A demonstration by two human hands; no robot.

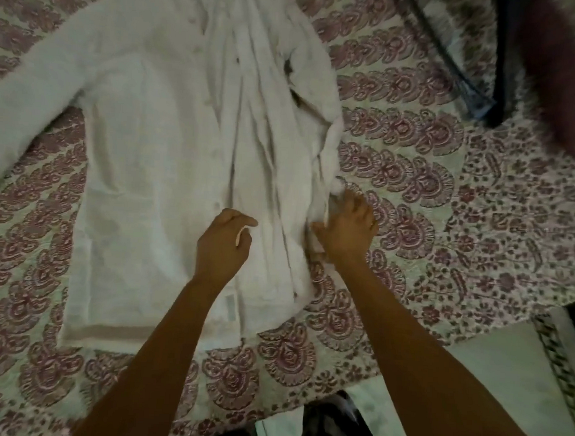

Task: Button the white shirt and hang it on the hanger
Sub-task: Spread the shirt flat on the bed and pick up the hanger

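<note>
Head view: the white shirt (157, 137) lies front-up and unbuttoned on the floral-covered bed (414, 191), 1 sleeve spread out, its open front panel bunched in folds. The right hand (345, 227) grips that bunched edge. Just beside it, the left hand (223, 244) sits over the lower front with its fingers curled; I cannot tell whether it pinches cloth.

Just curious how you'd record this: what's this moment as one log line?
white shirt: lying on bedspread | right hand: grips its bunched edge | left hand: curled over front, grip unclear
</note>
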